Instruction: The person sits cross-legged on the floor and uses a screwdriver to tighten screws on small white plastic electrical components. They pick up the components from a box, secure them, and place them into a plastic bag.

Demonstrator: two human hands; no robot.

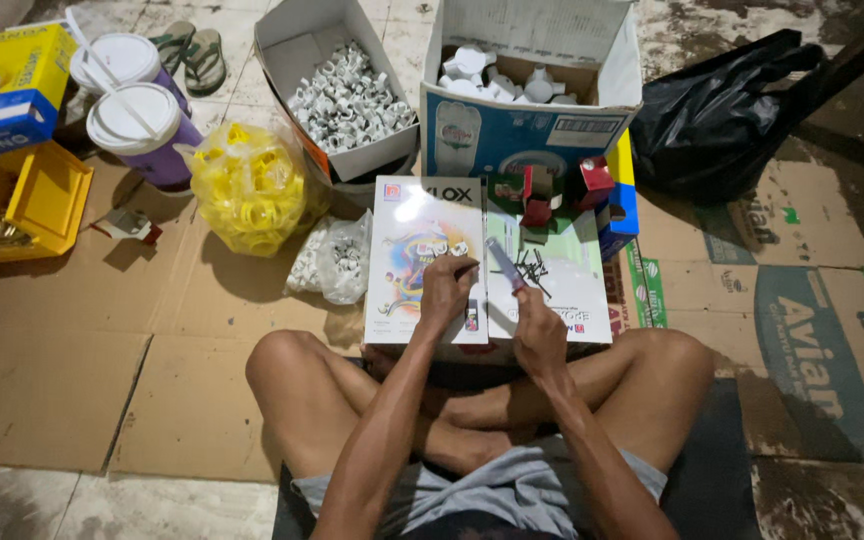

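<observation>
I sit cross-legged on flattened cardboard with a flat white printed box (422, 215) resting against my knees. My left hand (445, 290) rests on the box and pinches a thin dark nail at its fingertips. My right hand (537, 330) grips a slim purple-grey tool (505, 264) that angles up to the left toward the left hand. A small heap of dark nails (531, 268) lies on the box just beyond the tool's tip. Small red and green cartons (537, 192) stand at the box's far edge.
Ahead stand an open carton of small white clips (350, 98) and a blue-and-white carton of white fittings (512, 80). A bag of yellow rings (250, 185), a small bag of white parts (337, 258), two lidded cups (137, 120), a yellow tray (22, 200) and a black bag (722, 105) surround them.
</observation>
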